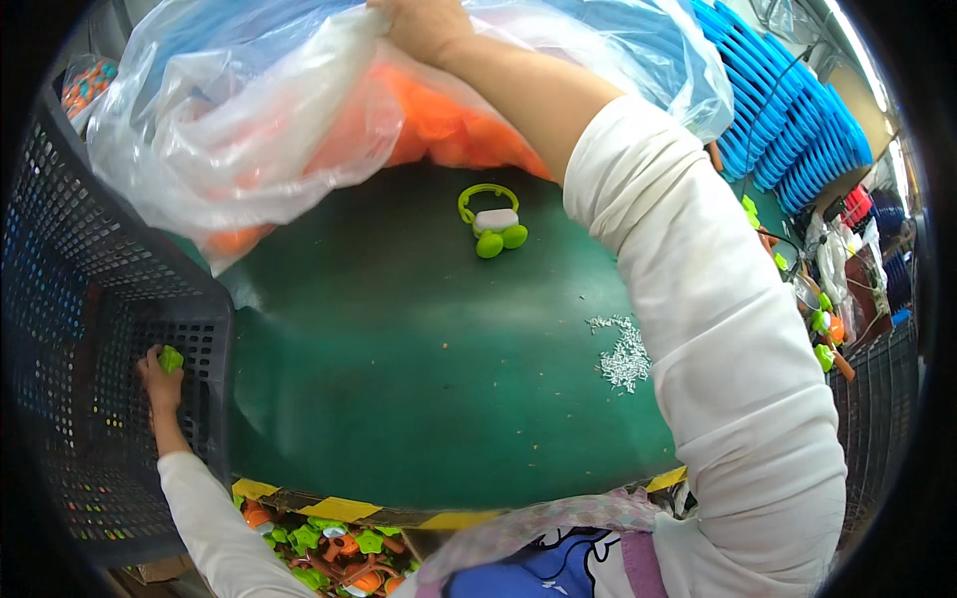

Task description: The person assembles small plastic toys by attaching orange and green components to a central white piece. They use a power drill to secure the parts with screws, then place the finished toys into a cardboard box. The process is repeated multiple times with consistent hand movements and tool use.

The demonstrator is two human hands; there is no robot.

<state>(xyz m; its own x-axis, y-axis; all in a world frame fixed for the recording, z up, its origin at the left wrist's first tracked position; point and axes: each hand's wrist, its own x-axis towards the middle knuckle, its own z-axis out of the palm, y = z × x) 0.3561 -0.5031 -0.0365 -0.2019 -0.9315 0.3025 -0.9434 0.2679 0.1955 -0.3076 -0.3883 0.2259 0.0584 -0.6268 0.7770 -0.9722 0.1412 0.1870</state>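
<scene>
My left hand (pixel 159 381) reaches down into a dark plastic crate (pixel 224 329) at the left, its fingers closed on a small lime-green piece (pixel 171 359) that looks star-shaped. At the far side of the table, my right hand (pixel 427 28) is closed on the edge of a large clear plastic bag (pixel 259 130). Orange plastic pieces (pixel 449 125) show inside the bag and at its mouth. A lime-green ring-shaped part (pixel 488 189) with a white block and two round green knobs lies on the green tabletop (pixel 419 369), just nearer than the bag.
A heap of small silvery screws (pixel 625 357) lies right of centre, by my right sleeve. Several orange and green parts (pixel 339 548) fill a container below the striped front edge. Stacked blue plastic pieces (pixel 788 110) stand at the far right, above a dark basket (pixel 877 399).
</scene>
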